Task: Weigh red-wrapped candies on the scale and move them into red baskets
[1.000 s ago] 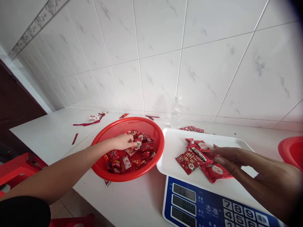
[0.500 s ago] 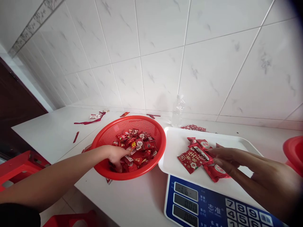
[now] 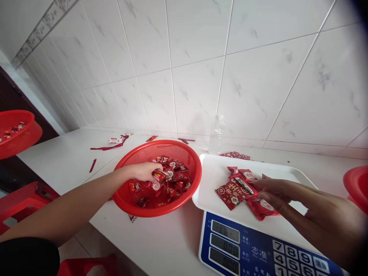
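My left hand (image 3: 146, 171) reaches into a red perforated plastic basket (image 3: 195, 172) of wrapped candies. Its fingers are closed on a wrapped candy (image 3: 159, 177) at the top of the pile, though the fingertips are partly hidden. Over the white tray (image 3: 207, 184) of a scale, my right hand (image 3: 304, 207) has its thumb and fingers pinched at a small red packet (image 3: 253, 191). Beside it on the tray lie a square red packet with gold characters (image 3: 232, 193) and a red packet with a round pale label (image 3: 266, 205).
The scale's blue panel (image 3: 253, 249) faces me below the tray. A clear plastic bottle (image 3: 217, 134) stands by the tiled wall. Ribbon and wrapper scraps (image 3: 115, 145) lie on the white table. Another red basket (image 3: 31, 130) is at far left, above a red stool (image 3: 31, 203).
My left hand has lifted and shifted slightly away from me within the basket, uncovering candies at its near side. Another red basket has come into view at left. My right hand is practically still.
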A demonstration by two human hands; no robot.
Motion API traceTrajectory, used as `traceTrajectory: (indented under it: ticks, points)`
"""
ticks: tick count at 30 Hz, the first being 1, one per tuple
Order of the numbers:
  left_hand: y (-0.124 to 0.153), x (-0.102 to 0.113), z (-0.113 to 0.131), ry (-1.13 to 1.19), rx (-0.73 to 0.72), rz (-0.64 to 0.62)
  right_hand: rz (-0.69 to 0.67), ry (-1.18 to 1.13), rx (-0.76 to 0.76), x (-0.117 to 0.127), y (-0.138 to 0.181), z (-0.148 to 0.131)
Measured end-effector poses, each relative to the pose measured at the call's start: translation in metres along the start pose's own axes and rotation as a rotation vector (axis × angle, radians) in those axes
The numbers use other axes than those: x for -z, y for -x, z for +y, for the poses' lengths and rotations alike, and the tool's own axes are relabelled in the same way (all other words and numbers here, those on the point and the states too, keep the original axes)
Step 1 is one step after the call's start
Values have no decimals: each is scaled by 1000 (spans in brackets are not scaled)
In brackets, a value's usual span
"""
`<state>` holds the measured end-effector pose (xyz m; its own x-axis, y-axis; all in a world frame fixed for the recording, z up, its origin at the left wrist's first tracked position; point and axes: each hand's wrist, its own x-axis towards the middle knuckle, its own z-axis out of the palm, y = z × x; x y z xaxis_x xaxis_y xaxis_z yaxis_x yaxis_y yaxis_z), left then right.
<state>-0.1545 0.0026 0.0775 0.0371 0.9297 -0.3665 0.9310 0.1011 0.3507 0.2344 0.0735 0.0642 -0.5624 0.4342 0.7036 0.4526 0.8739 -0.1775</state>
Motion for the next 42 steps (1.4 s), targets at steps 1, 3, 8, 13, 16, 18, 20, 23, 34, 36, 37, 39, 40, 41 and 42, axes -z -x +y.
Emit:
traceTrajectory:
  ticks: [1, 3, 8, 13, 16, 18, 20, 23, 34, 36, 37, 39, 40, 41, 42]
  points:
    - [-1, 1, 2, 28, -17, 41, 5, 2, 6, 0, 0, 0]
    - [-3, 1, 5, 65, -29, 106, 9, 7, 12, 1, -1, -1]
    - [-10, 1, 8, 220, 26, 237, -1, 0, -4, 3, -1, -2]
    - [-12, -1, 15, 421, 52, 180, -12, -22, -22, 4, -1, -1]
    - [-14, -2, 21, 451, 27, 189, -18, -4, -8, 4, 0, -1]
    - [-15, -3, 26, 380, 53, 247, -9, 1, 2, 4, 0, -1]
    - [-15, -3, 32, 286, 108, 283, -5, 0, 2, 3, 0, -1]
    - [-12, -4, 40, 220, 150, 282, -4, 5, 5, 3, -1, -1]
    - [-3, -19, 60, 101, 71, 209, -27, -19, -25, 6, -3, -4]
    - [-1, -19, 64, 119, 104, 213, -34, -40, -32, 6, -3, -5]
    - [1, -19, 67, 130, 126, 217, -41, -53, -34, 7, -2, -5]
    - [4, -18, 73, 177, 150, 209, -63, -72, -39, 7, -2, -5]
    - [6, -18, 75, 213, 136, 200, -72, -74, -44, 7, -2, -5]
    - [7, -17, 77, 251, 106, 191, -76, -73, -48, 7, -1, -5]
    - [8, -17, 78, 281, 64, 190, -75, -72, -53, 7, -1, -5]
